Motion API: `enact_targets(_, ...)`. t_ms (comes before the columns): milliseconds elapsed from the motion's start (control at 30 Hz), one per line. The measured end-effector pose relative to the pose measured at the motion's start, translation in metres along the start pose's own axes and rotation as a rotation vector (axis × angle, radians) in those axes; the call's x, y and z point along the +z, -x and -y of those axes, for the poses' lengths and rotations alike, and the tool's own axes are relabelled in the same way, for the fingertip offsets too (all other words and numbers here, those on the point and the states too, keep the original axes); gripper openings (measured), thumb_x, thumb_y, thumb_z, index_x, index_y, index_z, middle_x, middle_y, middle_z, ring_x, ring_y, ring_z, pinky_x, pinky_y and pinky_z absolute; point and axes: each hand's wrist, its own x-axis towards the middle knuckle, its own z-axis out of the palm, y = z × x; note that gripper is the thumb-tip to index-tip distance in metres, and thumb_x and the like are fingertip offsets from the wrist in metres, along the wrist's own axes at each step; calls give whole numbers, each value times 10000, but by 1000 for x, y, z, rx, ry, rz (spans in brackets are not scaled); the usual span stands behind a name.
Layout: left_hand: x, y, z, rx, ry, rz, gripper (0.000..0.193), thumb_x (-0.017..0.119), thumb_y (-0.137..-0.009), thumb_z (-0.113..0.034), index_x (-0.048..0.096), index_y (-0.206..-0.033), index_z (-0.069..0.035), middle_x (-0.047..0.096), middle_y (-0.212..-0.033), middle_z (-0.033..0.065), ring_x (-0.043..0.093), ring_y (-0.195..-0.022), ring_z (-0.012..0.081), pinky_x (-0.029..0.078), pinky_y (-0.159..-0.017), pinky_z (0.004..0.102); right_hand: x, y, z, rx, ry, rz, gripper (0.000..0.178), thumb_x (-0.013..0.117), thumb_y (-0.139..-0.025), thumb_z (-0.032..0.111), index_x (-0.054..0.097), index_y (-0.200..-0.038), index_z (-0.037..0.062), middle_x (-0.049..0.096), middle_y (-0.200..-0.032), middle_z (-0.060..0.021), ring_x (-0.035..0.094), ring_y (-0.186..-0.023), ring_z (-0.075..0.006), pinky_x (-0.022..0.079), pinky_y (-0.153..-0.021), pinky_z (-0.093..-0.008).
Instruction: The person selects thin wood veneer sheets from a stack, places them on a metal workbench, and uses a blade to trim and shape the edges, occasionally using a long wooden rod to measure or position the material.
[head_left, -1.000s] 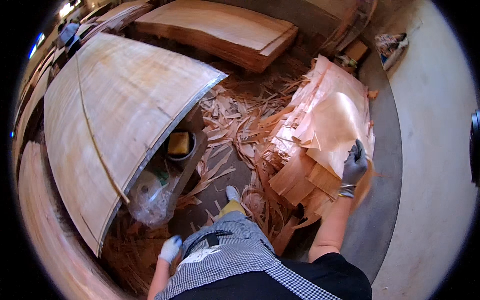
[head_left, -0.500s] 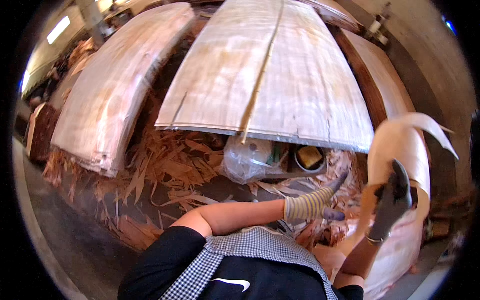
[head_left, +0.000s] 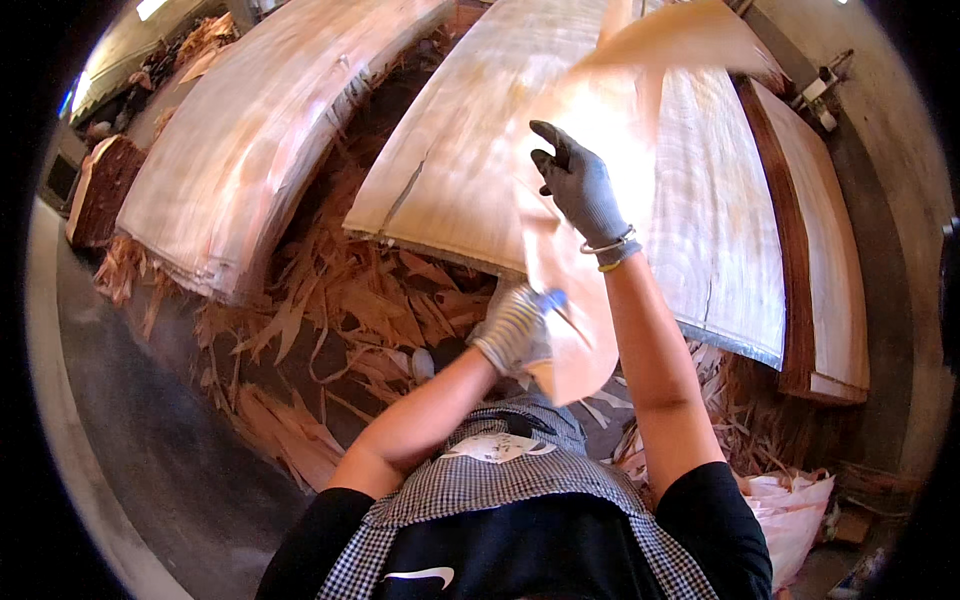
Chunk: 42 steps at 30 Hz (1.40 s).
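Observation:
A loose, thin sheet of wood veneer [head_left: 572, 270] hangs over the front edge of the middle veneer stack [head_left: 715, 215]. Its far part is raised and smeared by motion, and its near end curls downward. My left hand [head_left: 512, 328], in a yellow-and-grey striped glove with blue fingertips, is closed on the sheet's left edge near that end; blur softens the fingers. Above the same sheet is my right hand [head_left: 588, 195], in a grey glove with dark fingertips. Its fingers and thumb are apart, bent slightly, with nothing seen between them.
Another veneer stack [head_left: 240, 150] lies at the left, and a narrower one [head_left: 825, 240] at the right. Torn veneer scraps [head_left: 350, 290] cover the floor between the stacks and in front. Pale veneer pieces [head_left: 790, 520] lie at the lower right.
The loose veneer has gone from the right side onto the middle stack. My right hand has moved up and left; my left hand has moved left and closed on the sheet.

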Motion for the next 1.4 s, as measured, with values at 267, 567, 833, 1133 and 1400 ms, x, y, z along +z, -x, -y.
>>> enact_targets(267,-164,-55,133,-892,1160,-200,466,594,-781,-397,552,-1027,-3,607,-867,129,615,-732,188,539,-609,273,8,87,-113,563,-231,-597,158,516,-855,117,596,-951,18,622,-864,-59,580,-689,-104,446,-525,-202)
enact_targets(567,-206,-59,276,-955,989,-75,761,594,-725,-518,387,-1262,-19,436,-1241,177,449,-1109,241,372,-927,343,143,173,-130,1102,-316,-354,234,576,-829,188,567,-1010,40,574,-837,-37,583,-717,-132,482,-489,-259)
enact_targets(833,-229,-13,195,-1020,992,207,1144,618,-585,-684,119,-1351,4,283,-1352,188,328,-1226,303,325,-990,395,196,219,-202,884,-552,-346,214,610,-810,148,532,-972,33,562,-800,-38,566,-655,-139,502,-516,-265)
enact_targets(1133,-272,58,204,-667,561,617,377,661,-725,-145,564,-1059,0,621,-959,37,543,-830,116,444,-768,268,160,128,-123,1092,-209,-214,256,615,-811,244,578,-896,5,572,-754,-12,511,-692,-119,429,-630,-251)
enact_targets(1400,-228,-10,232,-743,692,-32,254,672,-760,-259,603,-869,-40,586,-769,-17,512,-673,69,426,-615,209,113,44,-149,958,-444,-301,173,620,-797,163,604,-883,13,574,-737,18,506,-608,-65,408,-512,-205)
